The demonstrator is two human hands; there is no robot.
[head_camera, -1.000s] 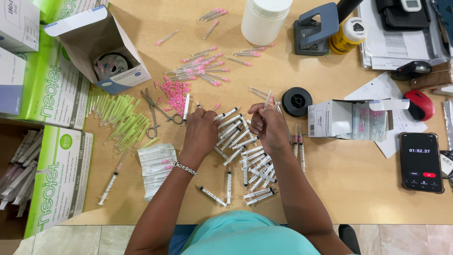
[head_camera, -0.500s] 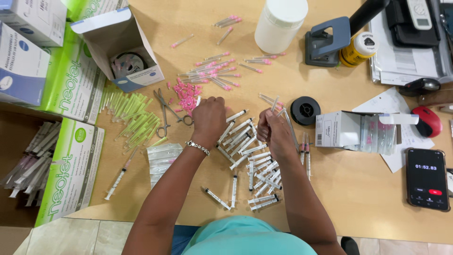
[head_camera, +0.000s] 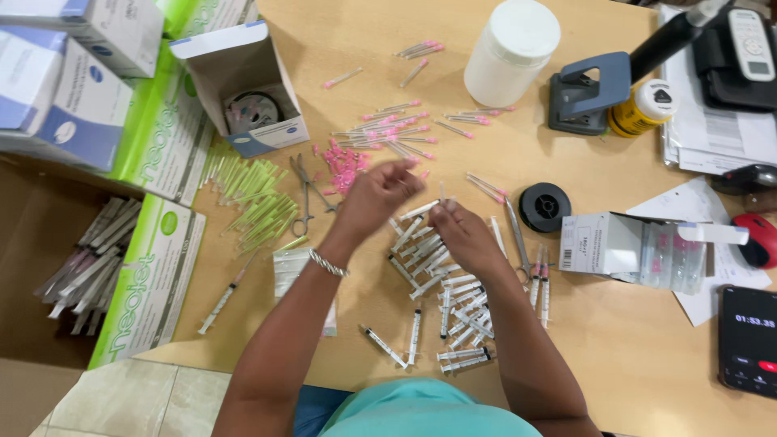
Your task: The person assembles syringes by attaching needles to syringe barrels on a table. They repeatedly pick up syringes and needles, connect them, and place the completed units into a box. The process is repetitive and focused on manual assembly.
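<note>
My left hand [head_camera: 374, 198] is raised over the table with its fingertips pinched together. I cannot tell whether anything small is in the pinch. My right hand [head_camera: 463, 235] rests on the pile of clear syringes [head_camera: 453, 311] and grips one thin syringe [head_camera: 441, 194] that points away from me between the two hands. Loose pink caps [head_camera: 340, 162] lie just beyond my left hand. Pink-capped needles [head_camera: 405, 129] are scattered farther back. Metal forceps [head_camera: 306, 190] lie left of my left wrist.
Green-capped needles [head_camera: 251, 198] lie at left, beside green boxes [head_camera: 154, 275] and a carton of syringes [head_camera: 89, 251]. An open box [head_camera: 251, 97], white jar [head_camera: 510, 53], hole punch [head_camera: 591, 89], black spool [head_camera: 544, 206], small needle box [head_camera: 639, 247] and phone [head_camera: 746, 340] surround the work spot.
My left hand has lifted off the syringe pile and moved up and to the left. The right hand has stayed on the pile. The camera view has shifted closer.
</note>
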